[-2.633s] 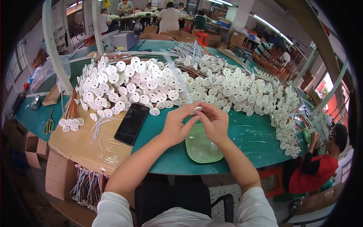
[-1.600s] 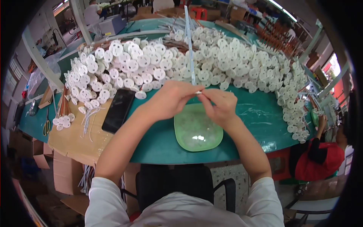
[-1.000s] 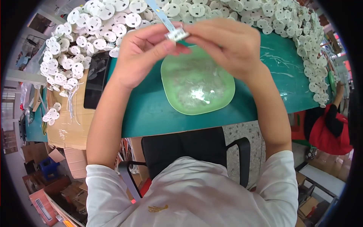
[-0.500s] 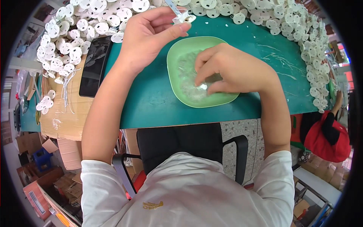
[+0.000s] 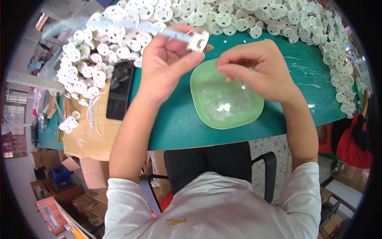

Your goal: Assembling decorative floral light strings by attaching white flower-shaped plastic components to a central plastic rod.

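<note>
The right hand (image 5: pixel 260 69) has lifted out of the green dish (image 5: pixel 226 95) since half a second ago and now hovers over its upper rim, fingertips pinched narrow; whether they hold anything cannot be told. The left hand (image 5: pixel 169 59), upper centre, grips a white plastic piece (image 5: pixel 197 41) on a pale rod (image 5: pixel 175 35). A black phone (image 5: pixel 119 91) lies left.

At a green table (image 5: pixel 175 127), the left hand (image 5: pixel 167 63) pinches a white socket part (image 5: pixel 197 41) on a pale rod (image 5: pixel 171 33); the right hand (image 5: pixel 258 67) hovers, fingertips pinched, over a green dish (image 5: pixel 246 113) near the front edge. White parts (image 5: pixel 238 20) heap along the far edge; a phone (image 5: pixel 119 89) lies left.
</note>
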Tool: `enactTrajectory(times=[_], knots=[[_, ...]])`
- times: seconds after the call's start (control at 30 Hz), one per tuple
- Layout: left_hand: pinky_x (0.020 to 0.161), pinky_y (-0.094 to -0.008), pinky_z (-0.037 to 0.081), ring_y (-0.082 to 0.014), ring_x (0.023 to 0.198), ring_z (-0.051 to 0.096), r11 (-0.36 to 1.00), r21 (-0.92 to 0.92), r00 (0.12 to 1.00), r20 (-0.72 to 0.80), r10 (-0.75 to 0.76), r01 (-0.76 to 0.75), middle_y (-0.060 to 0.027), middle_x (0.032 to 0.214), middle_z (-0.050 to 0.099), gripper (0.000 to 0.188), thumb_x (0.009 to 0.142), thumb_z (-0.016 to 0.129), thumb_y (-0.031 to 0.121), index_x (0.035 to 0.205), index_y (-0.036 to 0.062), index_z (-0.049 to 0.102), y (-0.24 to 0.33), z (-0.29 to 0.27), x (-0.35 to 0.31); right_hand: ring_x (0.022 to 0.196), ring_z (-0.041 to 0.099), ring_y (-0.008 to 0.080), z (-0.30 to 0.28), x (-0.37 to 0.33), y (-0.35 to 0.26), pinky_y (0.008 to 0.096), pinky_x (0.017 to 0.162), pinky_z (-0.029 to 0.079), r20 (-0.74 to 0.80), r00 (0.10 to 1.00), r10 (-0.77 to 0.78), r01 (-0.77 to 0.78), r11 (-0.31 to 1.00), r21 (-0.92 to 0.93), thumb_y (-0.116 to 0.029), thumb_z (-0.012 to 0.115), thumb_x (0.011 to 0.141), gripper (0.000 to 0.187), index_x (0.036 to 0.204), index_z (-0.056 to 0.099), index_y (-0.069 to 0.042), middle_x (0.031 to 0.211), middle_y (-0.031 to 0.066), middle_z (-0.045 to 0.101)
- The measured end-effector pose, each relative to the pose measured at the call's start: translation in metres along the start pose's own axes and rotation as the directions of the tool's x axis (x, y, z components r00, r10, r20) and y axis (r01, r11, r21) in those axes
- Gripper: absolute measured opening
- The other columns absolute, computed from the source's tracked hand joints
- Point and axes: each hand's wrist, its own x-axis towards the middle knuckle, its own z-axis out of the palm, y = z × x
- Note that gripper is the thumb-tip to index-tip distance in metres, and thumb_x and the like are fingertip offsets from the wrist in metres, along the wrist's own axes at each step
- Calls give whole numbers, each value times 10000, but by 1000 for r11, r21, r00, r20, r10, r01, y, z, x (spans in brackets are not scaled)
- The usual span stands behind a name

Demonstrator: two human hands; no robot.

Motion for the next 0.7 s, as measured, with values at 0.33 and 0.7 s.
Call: enactTrajectory(times=[0.33, 0.7], knots=[[1001, -462, 495, -359, 1166, 600, 979, -185, 991, 88, 98, -80, -184, 1307, 589, 607, 787, 753, -4, 1346, 9, 517, -1, 9, -9, 786, 695, 149, 20, -4, 1, 238, 673, 550, -305, 876, -374, 377, 925, -52, 88, 666, 829, 51, 850, 699, 55, 876, 113, 718], [977, -384, 468, -246, 1099, 586, 954, -298, 995, 95, 12, 17, -159, 1301, 604, 633, 775, 802, 82, 1340, 19, 523, -7, 14, -14, 732, 675, 133, 23, -9, 0, 239, 650, 530, -346, 874, -340, 404, 905, 131, 77, 750, 750, 92, 819, 714, 28, 812, 97, 719]])
